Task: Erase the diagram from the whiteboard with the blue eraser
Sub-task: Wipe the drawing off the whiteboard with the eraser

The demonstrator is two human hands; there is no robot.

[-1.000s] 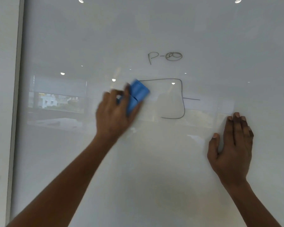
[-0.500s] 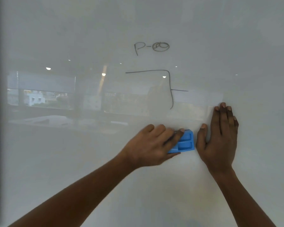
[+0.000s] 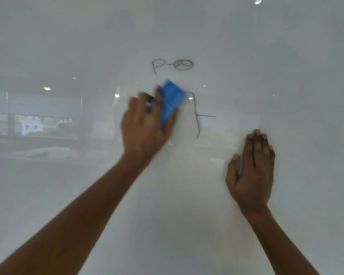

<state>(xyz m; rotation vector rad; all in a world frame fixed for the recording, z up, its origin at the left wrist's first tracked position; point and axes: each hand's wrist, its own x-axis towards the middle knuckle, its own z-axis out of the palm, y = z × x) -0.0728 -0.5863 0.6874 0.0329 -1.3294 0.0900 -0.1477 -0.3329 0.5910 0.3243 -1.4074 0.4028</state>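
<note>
The whiteboard [image 3: 286,56] fills the whole view. My left hand [image 3: 145,128] grips the blue eraser [image 3: 172,100] and holds it against the board at the top left of what is left of the diagram. Of the drawn box only the right side [image 3: 196,116] shows, a curved vertical line with a short horizontal stroke [image 3: 207,116] to its right. Above it stands handwriting [image 3: 173,65] that reads like "P-" followed by a scribbled oval. My right hand [image 3: 252,169] lies flat on the board, fingers straight, below and right of the diagram.
The glossy board reflects ceiling lights [image 3: 47,88] and a window with buildings [image 3: 32,125] at the left. Nothing else lies near the hands.
My left hand swept the eraser from low beside my right hand up to the box's top line, which is now mostly hidden or wiped. My right hand stayed flat on the board.
</note>
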